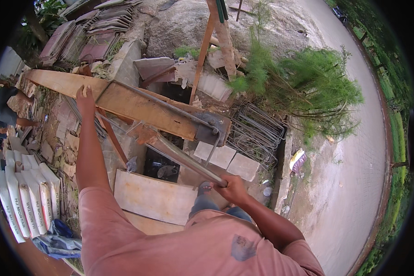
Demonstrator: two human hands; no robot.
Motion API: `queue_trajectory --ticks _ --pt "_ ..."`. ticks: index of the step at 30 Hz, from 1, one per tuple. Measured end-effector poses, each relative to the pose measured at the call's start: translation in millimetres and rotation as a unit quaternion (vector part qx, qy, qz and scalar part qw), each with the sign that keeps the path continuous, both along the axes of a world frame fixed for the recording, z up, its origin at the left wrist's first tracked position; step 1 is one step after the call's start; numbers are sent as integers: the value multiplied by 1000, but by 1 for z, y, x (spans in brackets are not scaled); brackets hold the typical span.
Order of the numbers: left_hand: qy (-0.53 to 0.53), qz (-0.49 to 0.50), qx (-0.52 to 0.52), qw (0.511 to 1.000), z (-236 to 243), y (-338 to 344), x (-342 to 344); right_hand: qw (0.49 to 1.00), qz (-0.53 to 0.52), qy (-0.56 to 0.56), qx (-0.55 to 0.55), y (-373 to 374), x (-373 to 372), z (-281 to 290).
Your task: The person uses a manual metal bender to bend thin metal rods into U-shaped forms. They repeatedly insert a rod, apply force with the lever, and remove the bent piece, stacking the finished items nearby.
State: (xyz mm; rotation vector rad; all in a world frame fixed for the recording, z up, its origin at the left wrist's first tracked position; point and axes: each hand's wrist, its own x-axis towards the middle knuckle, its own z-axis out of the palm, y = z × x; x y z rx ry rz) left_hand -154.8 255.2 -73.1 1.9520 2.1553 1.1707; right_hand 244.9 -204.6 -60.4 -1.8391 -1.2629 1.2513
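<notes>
My left hand (86,100) rests with extended fingers at the long wooden plank (55,81), beside a bent steel rod (149,99) lying across it; whether it touches the rod is hard to tell. My right hand (231,187) grips a long metal pipe (186,160) that angles up-left to a rusty end piece (146,135) below the plank. A dark steel plate (206,134) with small posts sits on the plank's right end. The plank stands on reddish wooden legs (117,147).
Bent rebar pieces (257,129), concrete blocks (215,152), a pit (161,168) and a pale slab (152,193) lie around. Stacked bags (27,195) and people (7,110) are at left; old tiles (99,46) lie behind; a bushy plant (303,87) and paved path (349,184) are at right.
</notes>
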Motion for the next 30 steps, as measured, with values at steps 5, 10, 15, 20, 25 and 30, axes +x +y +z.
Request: queue_trajectory --ticks 5,10,15,20,25,30 --pt "-290 67 87 951 -29 -139 -33 1000 -5 18 22 1 4 27" --pt "-293 145 9 945 -77 -201 2 998 -3 39 45 14 23 52" --pt "-365 132 16 922 -33 -201 68 996 -30 73 49 30 41 64" --pt "-446 127 60 884 -23 -218 77 992 12 83 93 45 45 68" --pt "-379 126 -35 916 18 -217 113 989 23 119 84 46 46 63" --pt "-188 84 -61 977 17 -122 104 989 22 114 88 43 53 65"
